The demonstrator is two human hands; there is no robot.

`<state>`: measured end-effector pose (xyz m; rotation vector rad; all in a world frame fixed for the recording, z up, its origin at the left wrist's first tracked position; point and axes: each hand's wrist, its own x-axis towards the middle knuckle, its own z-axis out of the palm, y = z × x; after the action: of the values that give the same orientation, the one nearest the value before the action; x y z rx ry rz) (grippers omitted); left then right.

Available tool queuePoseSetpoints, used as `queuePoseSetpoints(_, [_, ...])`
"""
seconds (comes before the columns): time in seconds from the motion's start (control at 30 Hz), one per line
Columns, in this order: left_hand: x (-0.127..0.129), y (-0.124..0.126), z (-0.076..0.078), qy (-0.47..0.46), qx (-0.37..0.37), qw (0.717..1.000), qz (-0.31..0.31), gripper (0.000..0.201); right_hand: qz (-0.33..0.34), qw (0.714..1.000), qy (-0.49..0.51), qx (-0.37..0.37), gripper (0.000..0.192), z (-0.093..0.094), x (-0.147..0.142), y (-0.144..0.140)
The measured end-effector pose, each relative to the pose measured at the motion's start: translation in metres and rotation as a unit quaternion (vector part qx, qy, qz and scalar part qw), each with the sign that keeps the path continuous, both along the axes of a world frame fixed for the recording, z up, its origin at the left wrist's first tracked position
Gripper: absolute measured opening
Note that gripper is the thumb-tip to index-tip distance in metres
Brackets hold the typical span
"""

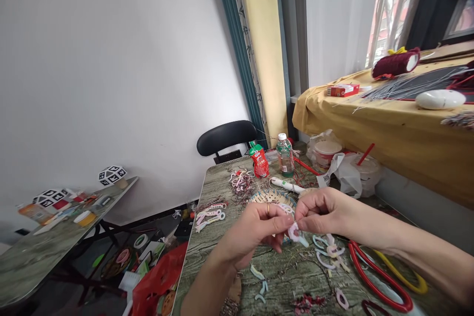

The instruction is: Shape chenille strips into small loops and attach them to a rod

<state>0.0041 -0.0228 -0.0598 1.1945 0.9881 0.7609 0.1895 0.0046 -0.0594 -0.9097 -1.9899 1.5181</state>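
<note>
Pink ring (294,231), small and looped, sits pinched between both hands just above the counter (289,271), a little in front of the woven basket (272,197). Left hand (255,232) closed on it from the left, thumb and forefinger tight, a band on one finger. Right hand (322,212) grips the upper edge from the other side, fingertips meeting the left's. What exactly passes through the ring is too small to tell; a thin thread seems to run up from it.

Step in hand, as judged: fine joining or threading work on the ring, both hands engaged, nothing released. Any next move calls for a steady pinch and small finger motion, with the piece kept clear of the clutter beneath.

Around it:
- loose pastel loops (328,252) scattered on the counter directly below and right of the hands
- more short pieces (259,286) nearer the body
- finished chains (209,217) laid out at the left edge
- tangled pile of pieces (240,182) behind the basket
- red and yellow hoops (381,276) under the right forearm
- green bottle (285,155), red pouch (259,160), white pen-like tool (287,186) at the far end
- black chair (225,138) beyond the counter

In the way: loose loops under the hands could snag; the hoops crowd the right wrist
</note>
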Motion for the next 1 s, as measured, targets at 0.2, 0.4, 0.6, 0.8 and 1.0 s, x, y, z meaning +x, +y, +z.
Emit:
queuePoseSetpoints(0.2, [-0.004, -0.001, -0.008, -0.070, -0.090, 0.993, -0.023, 0.014, 0.039, 0.996, -0.051, 0.070, 0.016, 0.008, 0.003, -0.002])
queuePoseSetpoints(0.4, [-0.003, -0.002, -0.017, -0.136, -0.091, 0.986, 0.010, 0.008, -0.027, 0.957, -0.155, 0.242, 0.016, 0.011, -0.003, -0.006])
queuePoseSetpoints(0.6, [0.012, -0.009, -0.029, -0.080, -0.010, 0.983, 0.162, 0.011, -0.128, 0.863, -0.166, 0.461, 0.022, -0.014, -0.016, -0.022])
queuePoseSetpoints(0.8, [0.031, -0.023, -0.043, -0.123, 0.073, 0.941, 0.308, 0.012, -0.242, 0.926, -0.065, 0.282, 0.018, -0.039, -0.024, -0.040])
queuePoseSetpoints(1.0, [0.032, -0.031, -0.050, -0.098, 0.129, 0.928, 0.335, 0.010, -0.233, 0.956, -0.053, 0.168, 0.023, -0.038, -0.028, -0.038])
